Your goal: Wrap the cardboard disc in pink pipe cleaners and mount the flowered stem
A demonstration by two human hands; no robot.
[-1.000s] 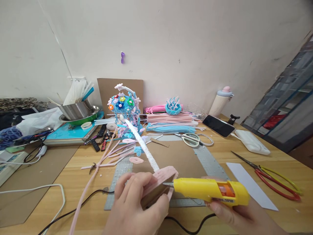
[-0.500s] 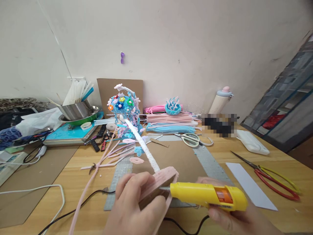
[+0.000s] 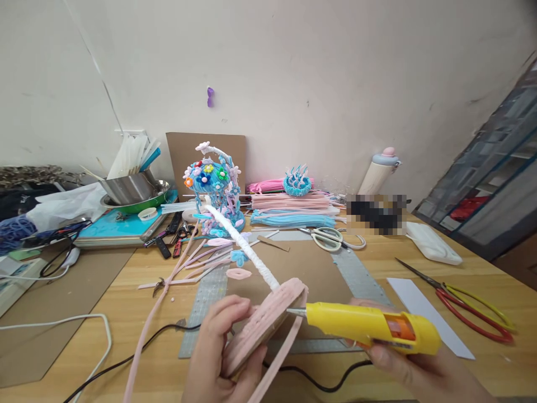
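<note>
My left hand [image 3: 224,347] grips a round base [image 3: 268,322] covered in pale pink pipe cleaners, tilted up on its side. A white wrapped stem [image 3: 247,252] rises from the base and leans away to the upper left. From the base's right edge a loose pink pipe cleaner [image 3: 279,358] hangs down toward me. My right hand [image 3: 403,364] is closed around a yellow hot glue gun [image 3: 369,324], whose metal nozzle points left at the base's edge. Whether the tip touches is hard to tell. The fingers behind the gun are mostly hidden.
A blue flower-covered pipe-cleaner lamp shape [image 3: 213,179] stands at the back. Bundles of pink [image 3: 289,201] and blue pipe cleaners [image 3: 293,218] lie beside it. Red-and-yellow-handled scissors [image 3: 470,308] and a white strip [image 3: 428,319] lie right; a black cord [image 3: 138,352] crosses the front left.
My left hand has turned the base so its pink rim shows more, and the loose strip has come away from the edge. The glue gun has shifted slightly right and up.
</note>
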